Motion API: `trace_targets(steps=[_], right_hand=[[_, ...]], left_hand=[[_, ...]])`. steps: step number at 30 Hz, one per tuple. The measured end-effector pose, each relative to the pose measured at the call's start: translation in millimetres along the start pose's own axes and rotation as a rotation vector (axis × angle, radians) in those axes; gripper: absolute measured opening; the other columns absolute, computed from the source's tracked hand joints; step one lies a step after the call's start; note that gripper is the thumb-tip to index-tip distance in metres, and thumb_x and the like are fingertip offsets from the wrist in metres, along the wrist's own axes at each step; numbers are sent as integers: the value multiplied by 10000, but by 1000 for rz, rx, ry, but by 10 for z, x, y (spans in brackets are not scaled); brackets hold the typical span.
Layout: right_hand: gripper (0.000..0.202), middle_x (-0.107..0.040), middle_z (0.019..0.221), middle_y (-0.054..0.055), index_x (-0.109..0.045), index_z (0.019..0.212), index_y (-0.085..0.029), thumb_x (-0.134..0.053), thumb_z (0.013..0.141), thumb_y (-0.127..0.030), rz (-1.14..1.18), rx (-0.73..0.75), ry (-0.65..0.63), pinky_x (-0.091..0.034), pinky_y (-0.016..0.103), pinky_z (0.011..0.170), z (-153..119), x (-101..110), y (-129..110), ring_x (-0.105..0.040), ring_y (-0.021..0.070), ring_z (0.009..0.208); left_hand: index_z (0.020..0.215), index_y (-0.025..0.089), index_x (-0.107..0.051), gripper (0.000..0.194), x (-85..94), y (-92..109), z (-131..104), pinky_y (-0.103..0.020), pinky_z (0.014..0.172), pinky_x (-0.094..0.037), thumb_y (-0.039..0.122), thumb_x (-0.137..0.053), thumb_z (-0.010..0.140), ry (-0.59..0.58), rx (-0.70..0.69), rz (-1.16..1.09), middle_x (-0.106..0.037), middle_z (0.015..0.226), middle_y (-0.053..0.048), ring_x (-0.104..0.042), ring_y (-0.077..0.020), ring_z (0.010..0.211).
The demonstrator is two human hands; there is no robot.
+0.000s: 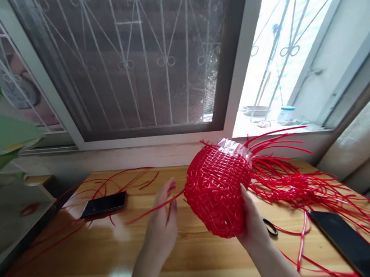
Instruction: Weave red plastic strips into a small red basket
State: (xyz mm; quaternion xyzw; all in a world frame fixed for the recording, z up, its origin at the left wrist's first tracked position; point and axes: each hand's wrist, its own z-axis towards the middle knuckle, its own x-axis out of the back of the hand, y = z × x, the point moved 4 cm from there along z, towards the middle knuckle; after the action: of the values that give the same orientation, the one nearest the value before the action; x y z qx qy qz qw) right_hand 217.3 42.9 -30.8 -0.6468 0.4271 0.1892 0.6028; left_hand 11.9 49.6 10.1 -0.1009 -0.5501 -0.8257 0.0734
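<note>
1. Right of the right hand (253,220): black ring (271,227), dark slab (350,239), loose red strips (290,186) on table (202,268). Left of the left hand (162,227): phone (104,204).
2. Woven basket (218,188): red, glossy, rounded; located between hands.
3. Right hand: clamped on basket's lower right side. Left hand: thumb and fingers apart; strip contact indeterminable.

Right hand (253,225) partly hidden behind the red weave (217,188), dark slab (350,241) cut off at bottom edge
</note>
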Motion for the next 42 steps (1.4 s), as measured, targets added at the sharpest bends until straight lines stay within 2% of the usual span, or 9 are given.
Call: trace_targets(steps=[10, 16, 20, 25, 28, 30, 35, 38, 42], right_hand=[[439, -770, 906, 59, -746, 945, -161, -862, 616, -427, -29, -540, -147, -544, 404, 946, -79, -18, 198, -722, 270, 945], [370, -772, 850, 16, -754, 886, -192, -860, 619, -426, -59, -500, -161, -561, 346, 918, -11, 23, 196, -736, 232, 890], [299, -773, 845, -7, -752, 876, -216, -848, 657, -395, -81, -382, -143, -586, 292, 851, 58, 72, 101, -742, 183, 768], [252, -772, 838, 26, -736, 891, -182, -766, 771, -401, -119, -416, -117, -596, 332, 825, 53, 84, 88, -743, 201, 757], [315, -770, 876, 60, -728, 952, -162, -731, 798, -437, -159, -441, -170, -580, 380, 883, 21, 45, 113, -741, 237, 864], [350, -767, 914, 77, -722, 994, -157, -747, 781, -434, -210, -411, -196, -570, 397, 911, 15, 27, 111, -730, 256, 929], [380, -768, 899, 73, -725, 979, -173, -809, 706, -424, -207, -348, -139, -565, 409, 924, 67, 66, 29, -717, 275, 972], [368, -770, 881, 36, -733, 964, -202, -805, 691, -439, -78, -327, -109, -561, 418, 919, 125, 113, -53, -716, 267, 973], [297, -770, 835, 2, -737, 902, -218, -785, 698, -429, -42, -288, -131, -555, 411, 909, 187, 159, -111, -726, 243, 927]], left_hand=[[1063, 269, -728, 308, 427, 511, -174, -259, 862, -552, 56, -635, 861, -396, -467, -161, -716, 1067, -61, -681, -176, 966], [1078, 279, -713, 318, 447, 601, -284, -384, 1021, -471, 64, -561, 900, -440, -479, -166, -711, 1143, -63, -608, -233, 1149], [1032, 268, -712, 278, 473, 534, -233, -344, 979, -498, 65, -629, 862, -401, -470, -166, -745, 1002, -33, -651, -209, 1057], [1131, 283, -688, 275, 428, 290, -74, -380, 1044, -452, 263, -693, 857, -243, -336, -99, -678, 1204, -73, -586, -251, 1200], [1399, 282, -476, 712, 267, 96, -30, -479, 1140, -351, 561, -696, 782, -126, -54, -158, -395, 1541, -123, -284, -330, 1463], [1480, 256, -343, 871, 79, -2, -35, -499, 1133, -359, 626, -673, 765, -156, 149, -221, -343, 1573, -155, -274, -335, 1472], [1402, 288, -472, 578, -170, 24, -17, -471, 1056, -461, 616, -408, 931, -221, 292, -667, -425, 1541, -101, -403, -294, 1414], [1294, 332, -589, 374, -44, 164, -13, -448, 1053, -464, 444, -515, 946, -245, 134, -644, -457, 1519, -51, -369, -284, 1430], [1125, 333, -700, 283, 104, 442, -134, -391, 1149, -336, 177, -608, 908, -296, -298, -125, -581, 1358, -30, -454, -224, 1337]])
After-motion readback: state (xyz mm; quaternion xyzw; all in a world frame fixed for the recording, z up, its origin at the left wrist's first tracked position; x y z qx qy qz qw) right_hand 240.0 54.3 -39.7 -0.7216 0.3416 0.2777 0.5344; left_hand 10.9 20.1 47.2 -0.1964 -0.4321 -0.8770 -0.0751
